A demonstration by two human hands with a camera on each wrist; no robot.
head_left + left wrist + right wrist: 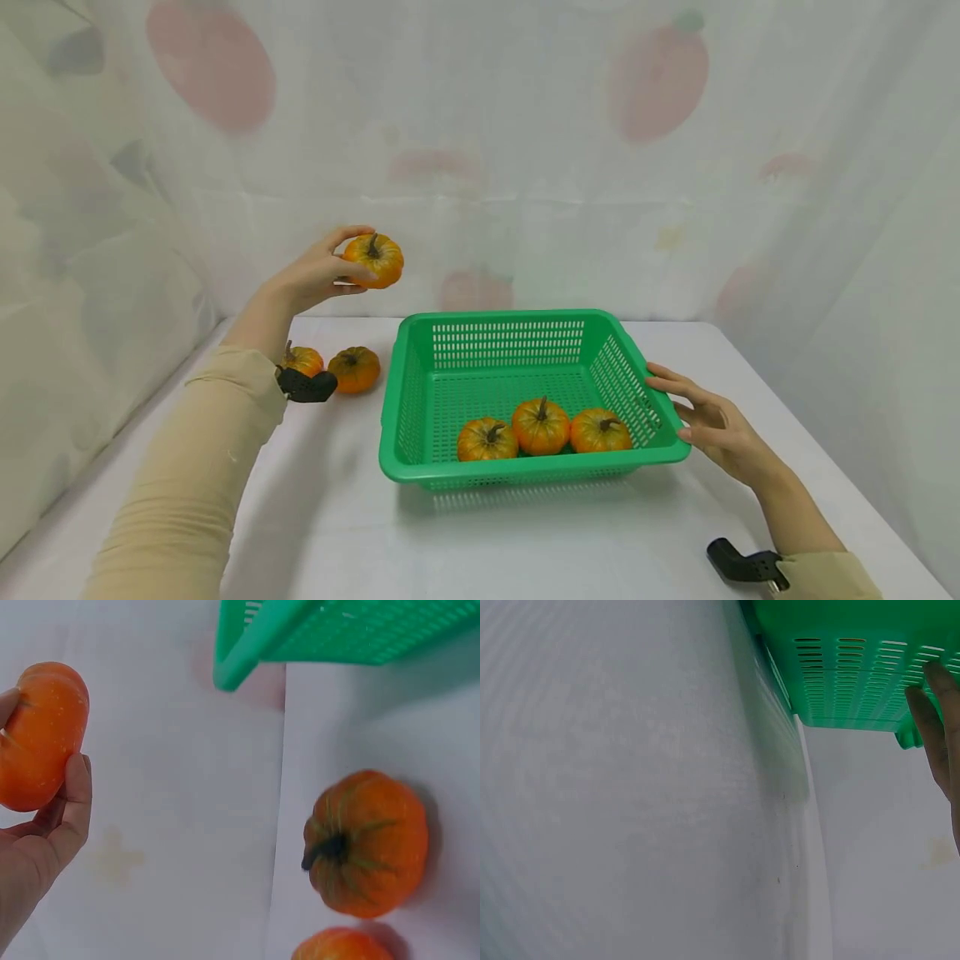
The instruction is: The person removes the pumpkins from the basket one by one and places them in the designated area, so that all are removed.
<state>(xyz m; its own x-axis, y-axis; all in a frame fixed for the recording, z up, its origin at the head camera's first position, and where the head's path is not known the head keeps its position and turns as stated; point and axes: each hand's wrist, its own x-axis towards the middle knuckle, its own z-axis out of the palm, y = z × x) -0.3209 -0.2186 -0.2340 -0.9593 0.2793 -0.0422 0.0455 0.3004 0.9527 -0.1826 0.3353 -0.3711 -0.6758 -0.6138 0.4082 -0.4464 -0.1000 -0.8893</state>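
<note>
My left hand point(318, 271) grips a small orange pumpkin point(381, 261) with a dark stem, up in the air to the left of and above the green basket point(536, 473). The left wrist view shows the held pumpkin point(46, 735) from its smooth side, with fingers and thumb around it. At the basket's right side, my right hand point(720, 429) touches the rim with its fingertips. In the right wrist view, fairly straight fingers point(934, 739) lie against the slotted outer wall point(847, 675); the thumb is out of that view.
Three pumpkins, among them a middle one point(541, 427), sit along the basket's near side. Left of the basket, a pumpkin point(355, 370) stands on the white table point(330, 517), beside another pumpkin point(303, 360) partly behind my left wrist. A printed white curtain point(540, 167) hangs behind.
</note>
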